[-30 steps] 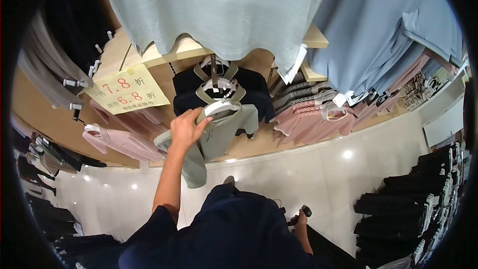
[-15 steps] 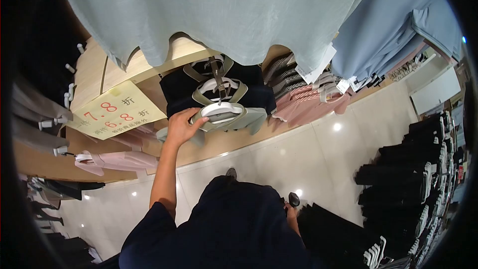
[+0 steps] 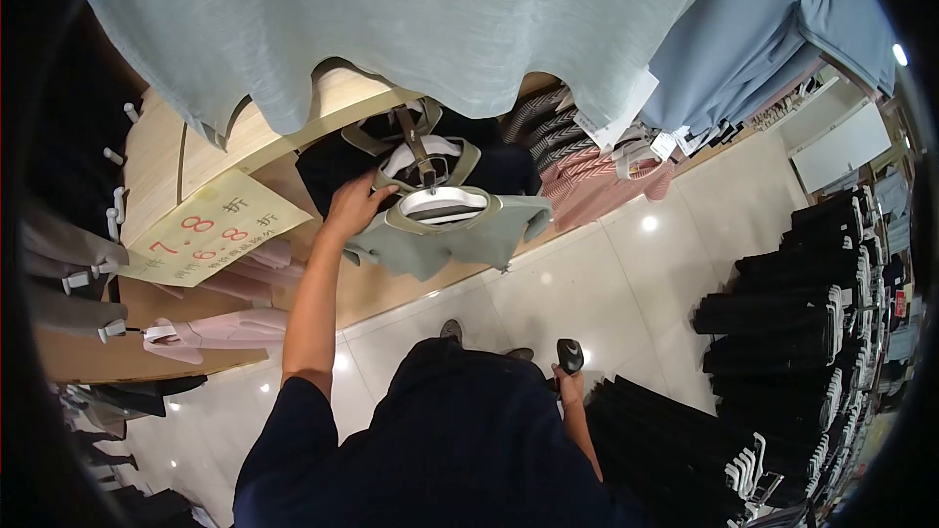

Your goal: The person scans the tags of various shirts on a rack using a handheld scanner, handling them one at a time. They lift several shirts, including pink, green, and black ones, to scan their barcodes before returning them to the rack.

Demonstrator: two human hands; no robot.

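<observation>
The left hand [image 3: 354,203] reaches up to the sage-green top [image 3: 445,235] hanging on a white hanger [image 3: 442,202] at the front of the rail peg [image 3: 413,142], fingers closed on the garment's shoulder edge. The top hangs with its shoulder line running left to right, neck opening facing the camera. Behind it hang dark tops [image 3: 333,161]. The right hand [image 3: 567,383], low beside the hip, is clenched around a small black scanner [image 3: 569,354] pointing upward.

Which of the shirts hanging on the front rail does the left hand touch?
The sage-green shirt at the very front, on the white hanger. The left hand grips its shoulder; the dark shirts hang behind it.
</observation>
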